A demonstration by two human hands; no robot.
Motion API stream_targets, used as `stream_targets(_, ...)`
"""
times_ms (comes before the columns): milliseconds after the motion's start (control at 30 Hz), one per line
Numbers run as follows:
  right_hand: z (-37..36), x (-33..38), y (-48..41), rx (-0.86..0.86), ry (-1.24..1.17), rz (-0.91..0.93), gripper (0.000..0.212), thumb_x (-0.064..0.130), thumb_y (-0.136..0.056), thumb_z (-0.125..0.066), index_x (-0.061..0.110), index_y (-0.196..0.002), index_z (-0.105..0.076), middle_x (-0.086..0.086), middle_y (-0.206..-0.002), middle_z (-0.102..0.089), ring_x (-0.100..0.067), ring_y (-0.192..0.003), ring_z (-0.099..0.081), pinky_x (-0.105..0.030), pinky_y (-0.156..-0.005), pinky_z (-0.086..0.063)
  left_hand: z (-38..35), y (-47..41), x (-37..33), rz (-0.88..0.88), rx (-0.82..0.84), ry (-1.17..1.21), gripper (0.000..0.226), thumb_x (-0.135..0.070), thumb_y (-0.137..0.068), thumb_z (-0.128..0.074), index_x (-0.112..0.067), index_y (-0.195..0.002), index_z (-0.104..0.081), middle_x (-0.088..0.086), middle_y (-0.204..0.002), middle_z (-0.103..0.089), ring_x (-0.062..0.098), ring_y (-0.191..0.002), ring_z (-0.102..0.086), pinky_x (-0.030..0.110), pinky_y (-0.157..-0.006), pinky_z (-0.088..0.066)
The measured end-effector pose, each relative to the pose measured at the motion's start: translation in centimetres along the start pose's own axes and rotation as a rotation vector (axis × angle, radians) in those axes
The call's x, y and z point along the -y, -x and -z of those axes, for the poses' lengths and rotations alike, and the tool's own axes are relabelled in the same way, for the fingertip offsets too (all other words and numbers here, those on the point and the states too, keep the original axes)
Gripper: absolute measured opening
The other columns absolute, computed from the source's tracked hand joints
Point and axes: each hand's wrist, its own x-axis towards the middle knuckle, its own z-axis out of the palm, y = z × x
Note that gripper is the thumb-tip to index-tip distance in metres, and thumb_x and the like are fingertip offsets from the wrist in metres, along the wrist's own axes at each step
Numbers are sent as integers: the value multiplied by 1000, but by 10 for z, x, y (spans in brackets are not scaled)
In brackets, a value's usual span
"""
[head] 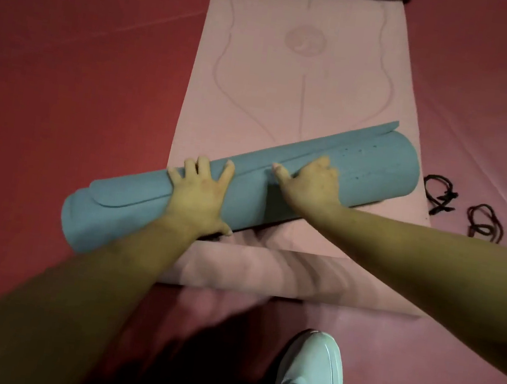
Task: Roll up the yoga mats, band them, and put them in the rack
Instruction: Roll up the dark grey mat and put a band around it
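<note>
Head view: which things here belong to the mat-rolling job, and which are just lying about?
Job: rolled blue yoga mat, under left hand and right hand; pink yoga mat spread beneath it; black band and second band on the floor beside it.
Just there: white shoe; red floor.
</note>
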Motion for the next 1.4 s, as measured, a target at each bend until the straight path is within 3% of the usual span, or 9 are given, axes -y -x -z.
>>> stream_targets(167,27,6,13,245,-682,-418,57,59,-97,-48,7,-119,-51,-10,-109,-52,-30,-113,-50,-50,-103,-47,4,26,-20,3,-37,142,104,-89,-56,-58,-25,-133,-30,18,-122,-38,34,-113,-38,55,-100,-33)
stream_targets(267,38,5,26,374,-698,-527,41,48,-101,-50,10,-108,-38,-6,-83,-35,-31,-116,-48,-46,-106,-45,9,27,-19,-73,35,334,85,-84,-71,-50,-26,-130,-32,15,-132,-34,34,-129,-32,59,-104,-29)
stream_targets(500,3,-12,19,438,-740,-664,72,58,-96,-49,5,-144,-38,-17,-140,-47,-39,-123,-51,-48,-87,-53,14,9,-2,-106,-126,479,40,-52,-93,-54,-16,-111,-52,5,-111,-55,29,-106,-54,41,-86,-43)
stream_targets(600,-8,-19,19,482,-837,-710,76,67,-90,-47,10,-140,-47,-13,-122,-59,-31,-99,-58,-42,-80,-53,18,-16,10,-136,52,558,73,-60,-77,-71,-21,-135,-50,5,-123,-57,28,-117,-51,39,-96,-40)
stream_targets(767,-12,-19,22,499,-1029,-836,122,89,-64,-58,12,-153,-26,-21,-158,-28,-43,-144,-30,-68,-86,-45,4,-23,15,-110,395,816,71,-61,-66,-80,-34,-122,-47,3,-119,-55,22,-110,-54,41,-98,-45)
stream_targets(933,-12,-25,32,428,-1095,-748,67,67,-87,-60,12,-125,-49,-13,-100,-59,-33,-77,-59,-51,-54,-47,8,-18,16,-96,437,933,75,-58,-60,-85,-32,-116,-43,-5,-108,-62,18,-92,-65,40,-88,-53)
stream_targets(1267,55,46,39,52,-1228,-220,89,49,-64,-90,11,-119,-31,4,-100,-55,-24,-101,-66,-52,-82,-60,92,11,82,53,99,1077,51,-67,-77,-66,-19,-80,-48,-5,-73,-53,9,-60,-46,27,-58,-35)
stream_targets(1333,80,72,43,18,-1197,-32,89,49,-63,-91,12,-119,-33,7,-105,-59,-20,-104,-66,-49,-87,-59,123,21,97,87,-6,1119,49,-68,-84,-56,-22,-103,-58,-5,-87,-60,-2,-66,-55,19,-59,-37)
stream_targets(1400,101,96,50,-24,-1143,130,89,51,-60,-92,11,-116,-35,6,-111,-62,-16,-106,-66,-45,-93,-56,151,35,112,124,-55,1141,71,-73,-84,-49,-29,-140,-47,-4,-127,-58,5,-109,-60,18,-84,-40)
